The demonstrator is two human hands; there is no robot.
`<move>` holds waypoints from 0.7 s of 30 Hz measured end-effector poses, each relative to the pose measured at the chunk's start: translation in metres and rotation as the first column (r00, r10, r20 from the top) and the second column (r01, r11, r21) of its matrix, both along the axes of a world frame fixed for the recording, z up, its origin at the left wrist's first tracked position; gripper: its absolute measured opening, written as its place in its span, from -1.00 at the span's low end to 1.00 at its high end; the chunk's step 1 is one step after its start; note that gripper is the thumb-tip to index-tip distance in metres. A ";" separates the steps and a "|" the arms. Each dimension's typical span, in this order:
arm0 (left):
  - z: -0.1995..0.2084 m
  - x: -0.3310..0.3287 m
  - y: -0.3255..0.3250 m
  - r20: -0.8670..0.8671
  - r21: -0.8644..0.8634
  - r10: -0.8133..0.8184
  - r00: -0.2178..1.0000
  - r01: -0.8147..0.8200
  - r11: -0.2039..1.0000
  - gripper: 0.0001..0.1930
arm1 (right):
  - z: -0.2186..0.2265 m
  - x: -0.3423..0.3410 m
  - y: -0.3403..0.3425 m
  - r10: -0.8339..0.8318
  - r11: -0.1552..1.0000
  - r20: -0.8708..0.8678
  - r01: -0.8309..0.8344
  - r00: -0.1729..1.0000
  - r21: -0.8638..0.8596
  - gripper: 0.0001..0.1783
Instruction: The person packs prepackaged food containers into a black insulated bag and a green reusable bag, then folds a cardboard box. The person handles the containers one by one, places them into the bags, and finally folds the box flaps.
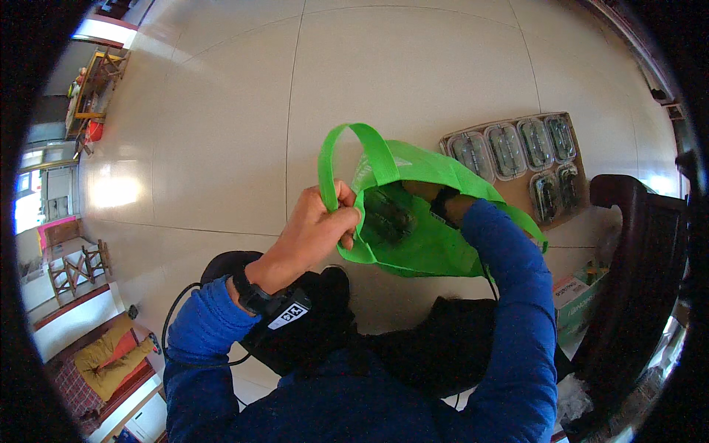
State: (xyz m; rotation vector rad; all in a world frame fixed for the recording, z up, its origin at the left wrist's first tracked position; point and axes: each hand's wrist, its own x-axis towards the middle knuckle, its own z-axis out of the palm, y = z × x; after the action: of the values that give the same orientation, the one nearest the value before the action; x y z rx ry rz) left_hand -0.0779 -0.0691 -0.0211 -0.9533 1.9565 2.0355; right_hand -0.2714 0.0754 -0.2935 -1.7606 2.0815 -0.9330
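A bright green carrier bag [443, 258] stands in front of me with its mouth spread apart. My left hand [314, 225] pinches the left edge of that mouth, close to the foot of the looped handle [378, 153]. My right hand [422, 190] reaches down inside the bag; its fingers are hidden by the bag wall. Within the bag lies a clear plastic box with dark contents [391, 215], just left of my right hand. To the right, a shallow cardboard tray [521, 198] on the floor holds several lidded clear boxes [506, 151] with dark green contents.
A dark wooden chair [628, 288] stands close on my right, with a green and white carton [580, 303] beside it. At the far left are a table [88, 92], a red bucket [94, 131], folding stools [77, 267] and a yellow cloth [111, 358]. Pale tiles [214, 148] cover the floor.
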 end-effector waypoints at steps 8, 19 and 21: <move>-0.003 -0.001 -0.005 -0.036 0.035 0.019 0.999 -0.018 0.999 -0.90 | -0.014 0.004 0.012 -0.071 0.992 -0.008 0.070 0.997 -0.102 -0.61; -0.004 -0.001 -0.004 -0.006 0.002 0.027 1.000 -0.027 1.000 -0.90 | -0.002 0.024 -0.011 -0.058 0.938 -0.278 0.148 0.959 0.315 -0.49; -0.004 0.000 -0.004 -0.005 0.007 0.030 1.000 -0.029 1.000 -0.89 | 0.013 0.032 0.002 0.010 0.826 -0.047 0.018 0.999 0.564 -0.55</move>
State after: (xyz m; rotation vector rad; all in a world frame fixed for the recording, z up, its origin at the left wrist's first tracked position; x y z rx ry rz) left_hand -0.0781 -0.0727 -0.0250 -0.9818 1.9479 2.0615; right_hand -0.2398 0.0774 -0.2803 -1.4614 2.0950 -0.2169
